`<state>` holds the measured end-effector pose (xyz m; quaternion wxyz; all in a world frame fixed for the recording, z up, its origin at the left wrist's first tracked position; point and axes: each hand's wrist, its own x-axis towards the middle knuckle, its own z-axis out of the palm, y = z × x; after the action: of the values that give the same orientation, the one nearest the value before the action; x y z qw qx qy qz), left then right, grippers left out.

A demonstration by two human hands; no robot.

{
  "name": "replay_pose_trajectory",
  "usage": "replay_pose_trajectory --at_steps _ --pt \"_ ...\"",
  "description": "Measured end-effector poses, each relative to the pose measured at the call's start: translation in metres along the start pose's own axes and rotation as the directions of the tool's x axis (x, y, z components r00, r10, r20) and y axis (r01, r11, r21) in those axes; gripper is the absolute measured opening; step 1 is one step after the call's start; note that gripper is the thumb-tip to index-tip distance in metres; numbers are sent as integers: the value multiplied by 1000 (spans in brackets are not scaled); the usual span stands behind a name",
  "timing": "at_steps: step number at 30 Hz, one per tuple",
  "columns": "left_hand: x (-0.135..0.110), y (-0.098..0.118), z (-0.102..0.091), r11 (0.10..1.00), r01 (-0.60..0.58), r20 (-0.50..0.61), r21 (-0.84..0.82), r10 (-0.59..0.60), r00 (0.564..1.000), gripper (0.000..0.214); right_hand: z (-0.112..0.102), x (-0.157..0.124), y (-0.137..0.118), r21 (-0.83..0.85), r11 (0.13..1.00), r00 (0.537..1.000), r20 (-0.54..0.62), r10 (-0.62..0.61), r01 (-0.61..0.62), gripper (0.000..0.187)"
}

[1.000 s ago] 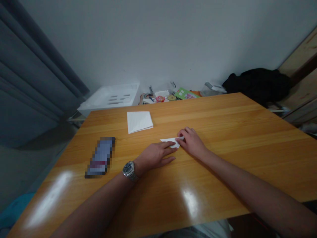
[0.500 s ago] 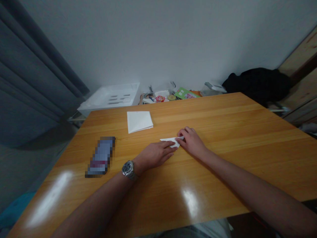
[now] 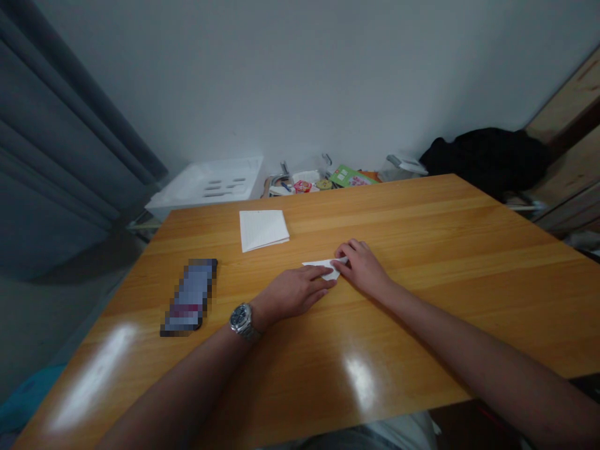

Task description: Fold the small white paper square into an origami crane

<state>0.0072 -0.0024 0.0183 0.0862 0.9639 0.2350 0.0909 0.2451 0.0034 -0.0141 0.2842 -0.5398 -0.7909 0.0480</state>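
Observation:
A small folded piece of white paper lies on the wooden table between my hands. My left hand, with a metal watch on the wrist, rests flat with its fingers stretched over the paper's near side. At the paper's right end, my right hand pinches the tip between thumb and fingers. Both hands cover part of the paper, so its full shape is hidden.
A folded white lined sheet lies beyond my left hand. To the left is a phone with a blurred screen. Behind the table stand a white tray, a green packet and a black cloth heap.

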Motion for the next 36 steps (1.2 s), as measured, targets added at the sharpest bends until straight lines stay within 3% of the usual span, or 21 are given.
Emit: replay_pose_trajectory --at_steps 16,21,25,29,36 --pt "1 -4 1 998 -56 -39 -33 55 998 47 0 0 1 83 997 1000 -27 1 2 11" --pt "0 -6 0 1000 -23 -12 -16 23 1000 46 -9 -1 1 128 991 996 -85 -31 41 28" --pt "-2 -8 -3 1000 29 -7 0 -29 1000 48 -24 -5 3 153 974 984 46 -174 165 35" --pt "-3 -6 -5 999 42 1 1 -42 999 50 -37 -8 6 199 936 917 224 -331 290 35" --pt "-3 -6 -5 999 51 1 -20 -51 999 51 -42 -7 9 104 930 865 345 -365 352 37"
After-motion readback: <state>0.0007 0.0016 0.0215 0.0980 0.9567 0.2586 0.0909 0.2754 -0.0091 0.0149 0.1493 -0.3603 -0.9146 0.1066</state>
